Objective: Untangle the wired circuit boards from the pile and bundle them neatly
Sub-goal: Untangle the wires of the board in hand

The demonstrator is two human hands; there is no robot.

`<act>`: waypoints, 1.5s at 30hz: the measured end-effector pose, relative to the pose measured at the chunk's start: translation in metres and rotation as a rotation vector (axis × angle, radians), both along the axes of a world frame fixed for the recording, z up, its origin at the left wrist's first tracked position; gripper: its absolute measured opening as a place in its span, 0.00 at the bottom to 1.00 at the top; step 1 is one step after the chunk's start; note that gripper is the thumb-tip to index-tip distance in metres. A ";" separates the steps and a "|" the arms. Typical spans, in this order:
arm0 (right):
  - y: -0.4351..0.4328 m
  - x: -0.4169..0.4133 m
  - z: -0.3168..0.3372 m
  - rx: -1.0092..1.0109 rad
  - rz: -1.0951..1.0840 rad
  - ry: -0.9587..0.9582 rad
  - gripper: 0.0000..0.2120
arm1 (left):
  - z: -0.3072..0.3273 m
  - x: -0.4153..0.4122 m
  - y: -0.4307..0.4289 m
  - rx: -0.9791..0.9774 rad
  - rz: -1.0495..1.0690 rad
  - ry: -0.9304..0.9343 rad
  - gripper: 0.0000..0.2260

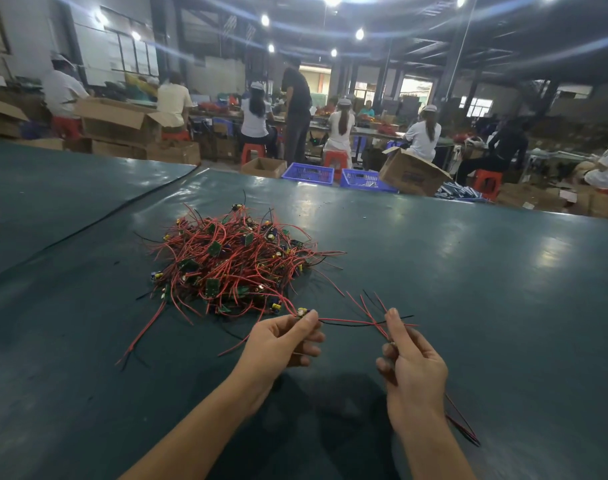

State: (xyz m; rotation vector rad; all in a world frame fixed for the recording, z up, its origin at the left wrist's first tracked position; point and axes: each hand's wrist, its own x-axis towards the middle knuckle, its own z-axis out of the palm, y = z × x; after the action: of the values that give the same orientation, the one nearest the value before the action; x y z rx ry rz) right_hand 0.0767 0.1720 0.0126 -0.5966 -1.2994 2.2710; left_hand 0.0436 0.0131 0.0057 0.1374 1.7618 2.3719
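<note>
head view: two bare hands work above a dark green table cover [486, 289], on the near side of a heap of parts.
pile [233, 261]: small green circuit boards tangled with red and black wires. it lies on the cover just beyond the left hand, with loose wire ends spread out around it.
left hand [282, 341]: thumb and forefinger pinch one small circuit board [302, 312] at the near edge of the pile. the other fingers are curled under.
lead wires [344, 322]: one red and one black run from the pinched board to the right, raised over the cover, and cross the wires at the right hand.
right hand [411, 362]: the fingers are curled round a thin bundle of wires [382, 329], the thumb points up. some ends stick out above the fingers, others hang out below the wrist. i cannot tell if boards are inside the fist.
far side: blue crates [309, 173] and an open cardboard box [411, 176] stand past the table edge. people [256, 116] sit on red stools [252, 152] at long benches.
</note>
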 end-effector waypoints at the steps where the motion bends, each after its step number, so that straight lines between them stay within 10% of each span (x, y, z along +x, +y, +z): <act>1: -0.001 0.001 0.001 -0.001 0.017 0.028 0.08 | 0.000 -0.001 -0.001 0.026 0.011 -0.018 0.20; 7: -0.005 0.006 0.007 -0.027 0.207 0.162 0.09 | 0.002 -0.004 -0.001 0.126 0.057 -0.021 0.16; 13: -0.005 0.009 0.007 -0.022 0.303 0.153 0.33 | 0.004 -0.010 -0.014 0.338 -0.097 -0.142 0.18; 19: -0.035 0.014 0.002 0.244 0.439 0.040 0.16 | -0.007 -0.010 -0.001 0.127 -0.452 -0.180 0.19; 29: -0.038 0.009 -0.005 0.334 0.349 0.075 0.10 | -0.007 0.001 0.004 -0.112 -0.449 -0.027 0.23; 45: 0.013 -0.009 -0.009 0.004 -0.021 -0.063 0.08 | -0.001 0.018 0.007 -0.237 -0.648 0.088 0.20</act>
State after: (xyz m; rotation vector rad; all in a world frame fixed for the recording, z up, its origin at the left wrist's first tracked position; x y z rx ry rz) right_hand 0.0676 0.1854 0.0039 -0.6822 -1.3202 2.2488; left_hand 0.0612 0.0201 0.0046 0.6718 1.6817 1.7108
